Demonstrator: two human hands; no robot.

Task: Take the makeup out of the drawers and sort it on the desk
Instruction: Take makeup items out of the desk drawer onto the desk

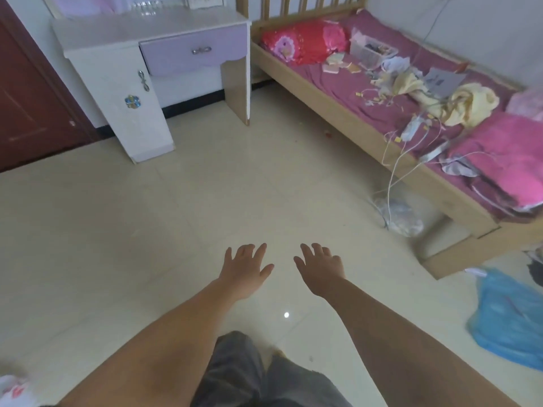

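A white dressing desk (pixel 117 33) stands at the far upper left, against the wall. Its lilac drawer (pixel 182 58) with a metal handle (pixel 201 50) is closed. Below and left of it a white cupboard door (pixel 123 113) is closed too. No makeup is visible. My left hand (pixel 245 268) and my right hand (pixel 321 270) are stretched out side by side over the tiled floor, well short of the desk. Both have fingers spread and hold nothing.
A wooden bed (pixel 338 110) with purple sheet, red pillow (pixel 305 41), clutter and dangling cables runs along the right. A clear plastic bag (pixel 399 215) and a blue bag (pixel 508 318) lie on the floor. A dark red door (pixel 26 98) is at left.
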